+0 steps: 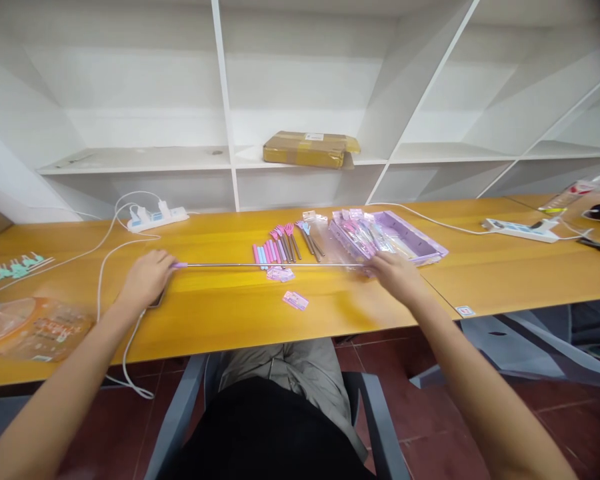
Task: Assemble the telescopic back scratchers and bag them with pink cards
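Observation:
A long thin metal rod (280,265) with a purple handle stretches level across the yellow table. My left hand (151,277) is closed on its purple handle end. At the rod's other end, my right hand (391,272) is closed on the tip, beside a purple basket (430,248) of packaged items. Behind the rod lie pink and blue handle tubes (267,253), pink claw-headed sticks (289,239) and blue claw-headed sticks (307,239). Small pink cards (296,301) rest in front of it.
A cardboard box (307,148) sits on the white shelf. Power strips (157,217) with white cables lie at the back left and right. An orange-labelled bottle (35,328) and green claw pieces (13,270) are at the left; another bottle (580,190) is at the right.

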{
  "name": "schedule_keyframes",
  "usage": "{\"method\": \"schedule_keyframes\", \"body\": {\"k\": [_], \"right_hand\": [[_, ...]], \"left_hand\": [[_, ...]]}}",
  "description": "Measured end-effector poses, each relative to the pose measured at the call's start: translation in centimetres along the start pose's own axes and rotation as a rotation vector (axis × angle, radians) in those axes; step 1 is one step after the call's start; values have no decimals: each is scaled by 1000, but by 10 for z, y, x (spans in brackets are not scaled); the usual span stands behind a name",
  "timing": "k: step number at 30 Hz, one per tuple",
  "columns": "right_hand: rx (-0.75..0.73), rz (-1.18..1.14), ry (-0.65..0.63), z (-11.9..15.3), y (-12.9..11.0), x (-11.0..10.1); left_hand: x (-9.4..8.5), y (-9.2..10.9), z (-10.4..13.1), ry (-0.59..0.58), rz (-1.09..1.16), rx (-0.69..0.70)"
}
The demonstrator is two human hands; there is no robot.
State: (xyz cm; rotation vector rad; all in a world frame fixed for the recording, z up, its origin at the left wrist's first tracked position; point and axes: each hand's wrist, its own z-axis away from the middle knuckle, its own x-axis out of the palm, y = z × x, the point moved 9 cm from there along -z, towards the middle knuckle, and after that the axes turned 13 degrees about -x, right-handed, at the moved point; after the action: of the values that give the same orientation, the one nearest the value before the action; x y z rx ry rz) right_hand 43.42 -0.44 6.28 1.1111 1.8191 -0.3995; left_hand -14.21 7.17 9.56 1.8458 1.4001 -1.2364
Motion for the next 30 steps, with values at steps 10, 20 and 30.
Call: {"method": "schedule_keyframes", "body": {"k": [10,20,30], "right_hand": [[73,-37,2,54,28,-1],[103,-43,51,50,27,-7],[72,-86,140,-15,-17,18]], "left_hand": [[1,17,17,-77,29,82],[0,19,19,-104,9,115],[13,65,14,-94,36,161]]}}
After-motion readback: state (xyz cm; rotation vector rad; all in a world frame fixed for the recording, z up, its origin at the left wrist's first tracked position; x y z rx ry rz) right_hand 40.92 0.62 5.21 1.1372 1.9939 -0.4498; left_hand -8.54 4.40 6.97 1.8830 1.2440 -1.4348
